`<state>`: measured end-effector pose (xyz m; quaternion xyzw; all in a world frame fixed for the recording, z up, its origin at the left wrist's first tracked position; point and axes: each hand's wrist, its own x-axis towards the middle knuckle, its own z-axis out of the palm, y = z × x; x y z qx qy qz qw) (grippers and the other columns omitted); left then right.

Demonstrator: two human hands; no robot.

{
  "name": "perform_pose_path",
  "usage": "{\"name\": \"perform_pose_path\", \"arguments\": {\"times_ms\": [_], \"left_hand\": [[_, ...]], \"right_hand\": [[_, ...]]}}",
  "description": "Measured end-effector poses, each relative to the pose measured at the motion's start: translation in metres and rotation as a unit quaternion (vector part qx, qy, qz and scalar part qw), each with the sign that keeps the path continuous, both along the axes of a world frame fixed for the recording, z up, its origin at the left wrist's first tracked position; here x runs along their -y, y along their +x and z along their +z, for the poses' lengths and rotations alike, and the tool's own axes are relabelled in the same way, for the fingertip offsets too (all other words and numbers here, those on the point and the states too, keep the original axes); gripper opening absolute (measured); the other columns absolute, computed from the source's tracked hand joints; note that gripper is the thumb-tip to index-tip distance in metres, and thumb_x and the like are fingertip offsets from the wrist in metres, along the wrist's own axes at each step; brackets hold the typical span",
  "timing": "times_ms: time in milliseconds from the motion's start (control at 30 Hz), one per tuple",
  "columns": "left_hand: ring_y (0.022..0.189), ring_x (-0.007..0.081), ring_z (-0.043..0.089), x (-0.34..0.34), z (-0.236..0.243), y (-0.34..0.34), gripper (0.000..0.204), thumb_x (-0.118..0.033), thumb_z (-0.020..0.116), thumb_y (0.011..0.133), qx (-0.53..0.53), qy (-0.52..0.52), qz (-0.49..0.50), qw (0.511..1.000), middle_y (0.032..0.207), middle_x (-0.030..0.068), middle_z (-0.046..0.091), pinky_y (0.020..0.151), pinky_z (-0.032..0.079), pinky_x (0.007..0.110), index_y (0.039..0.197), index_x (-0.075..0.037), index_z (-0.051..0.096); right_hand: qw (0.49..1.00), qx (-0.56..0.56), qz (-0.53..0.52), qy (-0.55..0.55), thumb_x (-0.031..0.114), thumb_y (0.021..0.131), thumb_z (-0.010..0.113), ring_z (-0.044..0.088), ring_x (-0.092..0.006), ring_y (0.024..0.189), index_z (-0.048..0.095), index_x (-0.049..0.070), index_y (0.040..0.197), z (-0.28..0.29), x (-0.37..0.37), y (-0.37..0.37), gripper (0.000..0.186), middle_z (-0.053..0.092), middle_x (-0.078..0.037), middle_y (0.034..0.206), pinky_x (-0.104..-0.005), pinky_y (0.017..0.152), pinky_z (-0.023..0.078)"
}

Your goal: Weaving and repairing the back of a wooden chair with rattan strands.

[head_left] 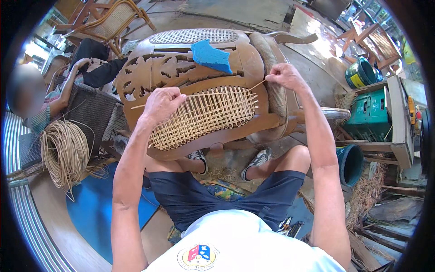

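A carved brown wooden chair [181,68] lies tipped over in front of me. Its near panel is an open cane weave [213,113] of pale strips crossing in a grid. Over the panel's left upper edge, my left hand [164,103] is closed on a cane strip, whose end sticks out to the left. Beyond the panel's upper right corner, my right hand [286,76] pinches a thin cane strip [258,85] running to the weave. Whether both hands grip the same strip I cannot tell. A piece of blue foam [212,55] rests on the carved wood.
At the left, a person [52,97] sits beside dark woven wicker [93,109], near a coil of cane [65,149]. On the right stand a green crate [371,118], a wooden shelf frame [398,122] and a dark bucket [350,165]. Another cane chair [111,22] stands at the far left.
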<state>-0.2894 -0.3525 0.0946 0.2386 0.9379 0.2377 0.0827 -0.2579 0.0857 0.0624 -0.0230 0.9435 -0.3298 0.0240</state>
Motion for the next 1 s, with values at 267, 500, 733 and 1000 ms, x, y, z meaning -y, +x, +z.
{"name": "perform_pose_path", "arguments": {"times_ms": [267, 500, 733, 1000], "left_hand": [[0.090, 0.0304, 0.072, 0.086, 0.026, -0.033, 0.021, -0.030, 0.070, 0.094, -0.172, -0.076, 0.115, 0.975, 0.099, 0.0105, 0.076, 0.083, 0.054, 0.041, 0.099, -0.011, 0.078], [0.092, 0.0311, 0.069, 0.035, 0.023, 0.086, 0.009, -0.015, 0.076, 0.090, -0.237, 0.165, 0.057, 0.956, 0.096, 0.0118, 0.072, 0.084, 0.054, 0.041, 0.095, -0.008, 0.074], [0.116, 0.0337, 0.051, -0.048, -0.068, 0.103, 0.050, -0.029, 0.076, 0.088, -0.271, 0.089, 0.025, 0.958, 0.121, 0.0150, 0.054, 0.097, 0.041, 0.047, 0.128, -0.003, 0.061], [0.107, 0.0318, 0.053, -0.059, -0.064, 0.096, 0.047, -0.036, 0.080, 0.084, -0.244, 0.043, 0.059, 0.967, 0.113, 0.0114, 0.053, 0.088, 0.041, 0.047, 0.119, -0.009, 0.065]], "right_hand": [[0.947, -0.226, -0.086, 0.214, 0.021, 0.088, 0.075, 0.068, -0.0310, 0.094, 0.072, 0.007, 0.100, 0.012, -0.001, 0.027, 0.019, 0.071, -0.011, 0.101, -0.0430, 0.085, 0.052], [0.982, -0.176, 0.060, -0.039, 0.008, 0.088, 0.074, 0.063, -0.0333, 0.110, 0.068, 0.007, 0.119, 0.010, 0.116, 0.092, 0.032, 0.066, -0.013, 0.111, -0.0443, 0.100, 0.048], [0.968, -0.226, 0.096, 0.051, 0.008, 0.080, 0.079, 0.054, -0.0312, 0.117, 0.067, 0.007, 0.124, -0.020, 0.183, 0.083, 0.046, 0.060, -0.010, 0.121, -0.0439, 0.103, 0.045], [0.981, -0.168, 0.068, 0.070, 0.013, 0.080, 0.080, 0.052, -0.0305, 0.115, 0.069, 0.013, 0.122, -0.016, 0.180, 0.079, 0.044, 0.058, -0.007, 0.117, -0.0441, 0.104, 0.042]]}}
